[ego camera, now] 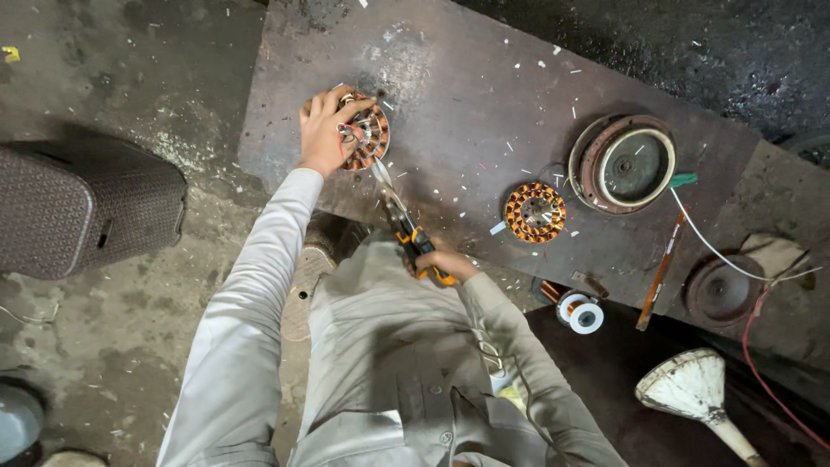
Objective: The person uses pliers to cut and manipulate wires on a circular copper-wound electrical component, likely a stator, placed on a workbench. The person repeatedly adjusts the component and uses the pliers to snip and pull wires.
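Two wound motor stators sit on the dark metal desk (484, 104), which lies flat over a grimy concrete floor (130, 69) and is dusted with pale scraps. Left of the desk stands a brown woven stool (86, 207). Toward the desk's right edge rests a round rusty motor cover (622, 164) with a white wire (718, 255) trailing from it, and a smaller dark cover (722, 294) lies beyond. A white cone-shaped fan part (692, 389) lies at the lower right. Near the middle sits the spare copper stator (535, 212), untouched. The left hand (324, 134) clamps the other stator (367, 134) at the desk's far left, fingers (341, 102) curled over its rim and pressed on its windings. The right hand (445, 264) wraps shut around orange-handled pliers (406, 225), whose nose reaches up to that stator's near edge. Beside the right sleeve lies a small white tape roll (586, 317).
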